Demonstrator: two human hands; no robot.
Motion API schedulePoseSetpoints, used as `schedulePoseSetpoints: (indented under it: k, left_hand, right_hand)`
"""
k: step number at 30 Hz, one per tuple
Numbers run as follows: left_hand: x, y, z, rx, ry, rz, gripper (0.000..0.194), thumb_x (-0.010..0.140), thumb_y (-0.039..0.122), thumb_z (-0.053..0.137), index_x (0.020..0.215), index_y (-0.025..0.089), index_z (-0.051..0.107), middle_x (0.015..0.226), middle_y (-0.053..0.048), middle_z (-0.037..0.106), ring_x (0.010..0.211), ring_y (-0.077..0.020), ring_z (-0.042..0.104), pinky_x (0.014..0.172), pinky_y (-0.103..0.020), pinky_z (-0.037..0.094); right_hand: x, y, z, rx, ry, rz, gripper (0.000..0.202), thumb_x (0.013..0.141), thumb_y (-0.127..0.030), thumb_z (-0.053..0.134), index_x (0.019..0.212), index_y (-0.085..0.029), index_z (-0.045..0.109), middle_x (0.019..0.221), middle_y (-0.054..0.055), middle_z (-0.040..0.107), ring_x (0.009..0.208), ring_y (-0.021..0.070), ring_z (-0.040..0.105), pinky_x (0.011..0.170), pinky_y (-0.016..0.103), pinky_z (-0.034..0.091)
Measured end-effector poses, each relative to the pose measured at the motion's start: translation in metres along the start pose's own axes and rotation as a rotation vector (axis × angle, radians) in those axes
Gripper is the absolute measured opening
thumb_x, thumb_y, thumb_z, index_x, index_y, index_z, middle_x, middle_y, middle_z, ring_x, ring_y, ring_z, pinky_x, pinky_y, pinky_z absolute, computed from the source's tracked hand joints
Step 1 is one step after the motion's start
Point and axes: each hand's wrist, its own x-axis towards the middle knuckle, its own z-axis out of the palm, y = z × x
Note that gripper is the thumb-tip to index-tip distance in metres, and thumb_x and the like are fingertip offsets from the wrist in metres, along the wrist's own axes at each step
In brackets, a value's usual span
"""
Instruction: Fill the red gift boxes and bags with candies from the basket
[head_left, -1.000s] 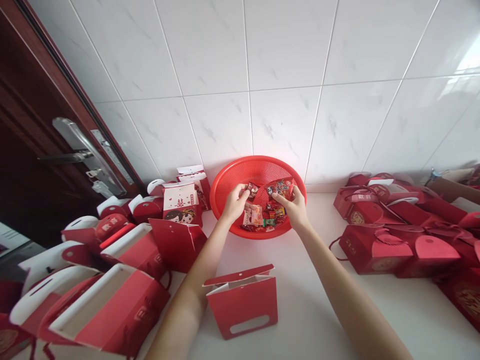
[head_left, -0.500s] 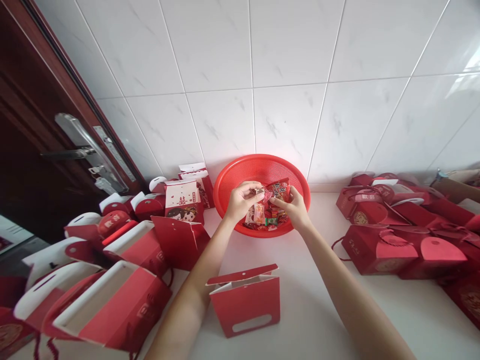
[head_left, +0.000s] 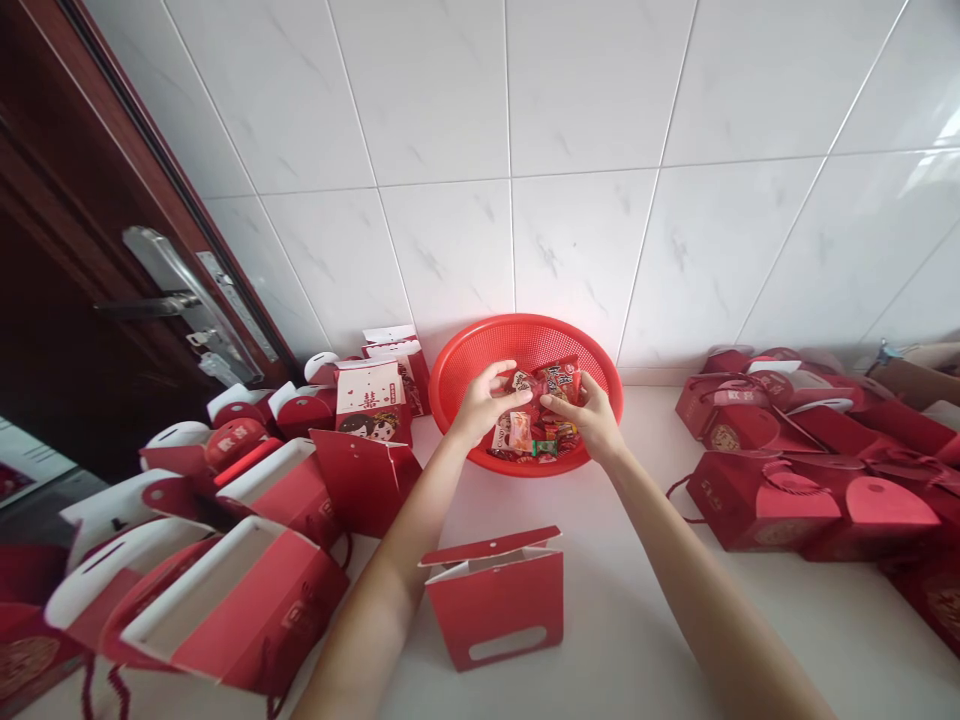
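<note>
A round red mesh basket [head_left: 495, 345] stands by the wall with wrapped sweets and snack packets [head_left: 519, 430] in it. Over its left part is my left hand [head_left: 486, 402], fingers apart and curved beside the packets. My right hand [head_left: 589, 412] reaches over the right side, its thumb and fingers parted next to a red snack packet [head_left: 561, 380]. Nothing is plainly gripped by either hand. Between my forearms a red paper box [head_left: 499, 605] stands upright on the white surface, its top slightly open.
Several open red boxes [head_left: 232, 600] crowd the left side, with a patterned box [head_left: 371, 400] behind them. Closed red gift boxes [head_left: 761, 500] are grouped on the right. A dark door with a metal handle [head_left: 161, 305] is at far left, and a tiled wall [head_left: 585, 240] rises behind.
My fingers have parted, and the pink-red wrapped sweet that was between them no longer shows there. The camera view has shifted slightly.
</note>
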Motion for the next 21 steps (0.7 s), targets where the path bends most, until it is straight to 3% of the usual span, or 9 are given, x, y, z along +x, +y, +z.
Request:
schedulePoseSetpoints:
  k: [4,9,15,21]
  left_hand:
    - [-0.003,0.008,0.001,-0.087,0.045,-0.026,0.063,0.053,0.022,0.093,0.112,0.020,0.070,0.125,-0.011,0.067,0.124,-0.0308,0.058,0.102,-0.042,0.050]
    - [-0.008,0.022,0.001,-0.199,-0.087,-0.044,0.051,0.058,0.024,0.090,0.105,0.017,0.073,0.101,-0.003,0.072,0.102,-0.0232,0.067,0.095,-0.040,0.053]
    - [-0.011,0.027,0.002,-0.201,-0.053,0.016,0.055,0.056,0.020,0.090,0.109,0.019,0.073,0.116,-0.006,0.072,0.112,-0.0251,0.064,0.103,-0.040,0.048]
    - [-0.017,0.036,0.004,-0.222,-0.127,0.043,0.041,0.060,0.023,0.088,0.099,0.017,0.075,0.101,-0.005,0.076,0.100,-0.0245,0.069,0.096,-0.039,0.051]
  right_hand:
    - [-0.001,-0.003,0.003,0.001,-0.006,-0.021,0.052,0.055,-0.042,0.093,0.092,-0.022,0.063,0.095,0.003,0.076,0.088,0.0248,0.073,0.074,0.039,0.065]
    - [-0.003,-0.010,0.006,0.012,-0.037,-0.040,0.050,0.056,-0.042,0.093,0.092,-0.021,0.064,0.092,0.003,0.075,0.085,0.0232,0.073,0.074,0.039,0.065]
    - [-0.004,-0.013,0.007,0.020,-0.069,-0.082,0.047,0.061,-0.042,0.092,0.095,-0.021,0.067,0.092,0.003,0.075,0.083,0.0221,0.072,0.073,0.038,0.064]
    - [-0.005,-0.016,0.008,0.045,-0.083,-0.066,0.044,0.063,-0.042,0.091,0.094,-0.022,0.067,0.093,0.003,0.075,0.085,0.0225,0.072,0.074,0.039,0.064]
